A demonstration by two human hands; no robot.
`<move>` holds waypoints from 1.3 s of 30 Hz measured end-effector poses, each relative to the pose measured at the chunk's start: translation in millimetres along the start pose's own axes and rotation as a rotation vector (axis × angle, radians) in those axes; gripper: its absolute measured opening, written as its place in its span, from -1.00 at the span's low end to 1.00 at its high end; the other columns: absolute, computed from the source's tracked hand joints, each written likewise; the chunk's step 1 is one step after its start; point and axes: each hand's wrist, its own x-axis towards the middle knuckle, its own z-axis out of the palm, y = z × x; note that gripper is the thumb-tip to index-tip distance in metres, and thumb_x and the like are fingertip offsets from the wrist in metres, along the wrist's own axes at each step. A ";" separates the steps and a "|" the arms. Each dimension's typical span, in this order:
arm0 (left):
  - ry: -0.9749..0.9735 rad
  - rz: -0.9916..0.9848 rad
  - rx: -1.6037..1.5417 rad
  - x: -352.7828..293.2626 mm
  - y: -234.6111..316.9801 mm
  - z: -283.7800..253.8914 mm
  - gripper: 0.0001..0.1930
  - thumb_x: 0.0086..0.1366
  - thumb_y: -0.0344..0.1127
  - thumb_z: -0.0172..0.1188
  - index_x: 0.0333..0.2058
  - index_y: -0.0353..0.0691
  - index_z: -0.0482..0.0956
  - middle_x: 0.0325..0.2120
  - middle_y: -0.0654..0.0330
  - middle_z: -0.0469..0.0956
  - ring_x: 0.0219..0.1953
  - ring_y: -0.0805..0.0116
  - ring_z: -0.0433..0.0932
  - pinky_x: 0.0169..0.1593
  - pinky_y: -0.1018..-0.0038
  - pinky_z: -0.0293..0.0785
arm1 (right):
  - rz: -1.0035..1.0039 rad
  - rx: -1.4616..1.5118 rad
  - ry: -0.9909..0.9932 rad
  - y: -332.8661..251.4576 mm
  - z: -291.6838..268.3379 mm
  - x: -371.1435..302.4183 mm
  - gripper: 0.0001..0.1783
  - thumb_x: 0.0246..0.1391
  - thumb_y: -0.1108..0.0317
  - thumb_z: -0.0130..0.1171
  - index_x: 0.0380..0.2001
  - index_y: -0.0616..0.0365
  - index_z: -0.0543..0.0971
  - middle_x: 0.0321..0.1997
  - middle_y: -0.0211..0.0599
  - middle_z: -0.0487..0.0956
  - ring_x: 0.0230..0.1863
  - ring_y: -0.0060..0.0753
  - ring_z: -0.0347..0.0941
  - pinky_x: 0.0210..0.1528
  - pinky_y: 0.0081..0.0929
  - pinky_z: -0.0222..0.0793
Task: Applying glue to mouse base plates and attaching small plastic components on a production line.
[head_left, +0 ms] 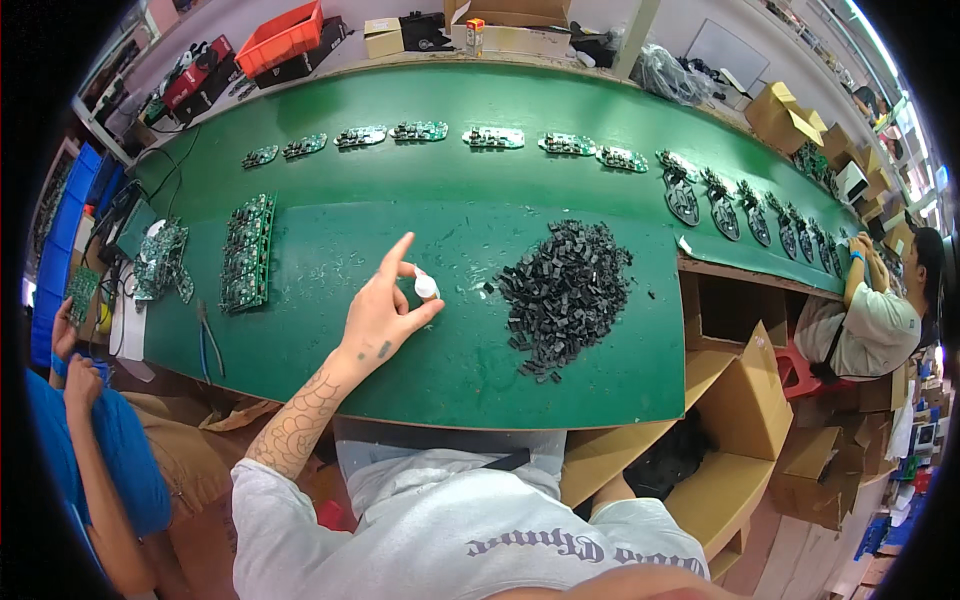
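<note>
My left hand (382,312) is over the green bench (400,385), its index finger stretched out. Between the thumb and the other fingers it grips a small white round-ended object (427,287), whose exact kind I cannot make out. To the right of this hand lies a heap of small black plastic pieces (565,290). Only a short stretch of my right forearm (612,491) shows, beside an open cardboard box (745,420); the hand itself is hidden.
Circuit boards (492,138) line the bench's far side, and black housings with wires (724,210) continue right. Stacked green boards (248,252) and pliers (208,340) lie left. One person (110,440) handles a board at left; another (880,310) works at far right.
</note>
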 end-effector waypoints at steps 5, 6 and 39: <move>-0.003 0.169 0.049 27.0 -14.3 -2.2 -0.67 0.08 -0.35 0.34 -0.17 -0.25 0.51 -0.38 0.25 0.50 -0.60 0.52 0.37 -0.45 0.54 0.38 | 0.031 0.088 0.024 36.5 -45.0 -34.0 -0.28 -0.24 0.10 0.37 0.02 0.12 0.37 0.09 -0.02 0.43 0.07 -0.05 0.38 0.09 -0.08 0.36; 0.048 0.181 0.021 31.5 -15.4 -4.0 -0.77 0.09 -0.36 0.33 -0.29 -0.28 0.53 -0.40 0.24 0.50 -0.61 0.51 0.37 -0.46 0.55 0.37 | 0.045 0.106 0.028 45.0 -55.0 -44.6 -0.29 -0.24 0.09 0.37 0.01 0.11 0.37 0.09 -0.03 0.44 0.07 -0.05 0.38 0.09 -0.08 0.36; -0.471 0.095 -0.898 -90.2 29.2 31.6 -0.49 0.32 -0.20 0.06 0.18 -0.29 0.25 -0.02 0.05 0.45 -0.06 0.30 0.48 -0.07 0.44 0.45 | -0.528 0.372 -0.307 -190.8 22.6 -378.7 -0.42 0.05 0.25 0.09 0.13 0.26 0.32 0.14 -0.11 0.40 0.14 -0.18 0.34 0.25 -0.26 0.20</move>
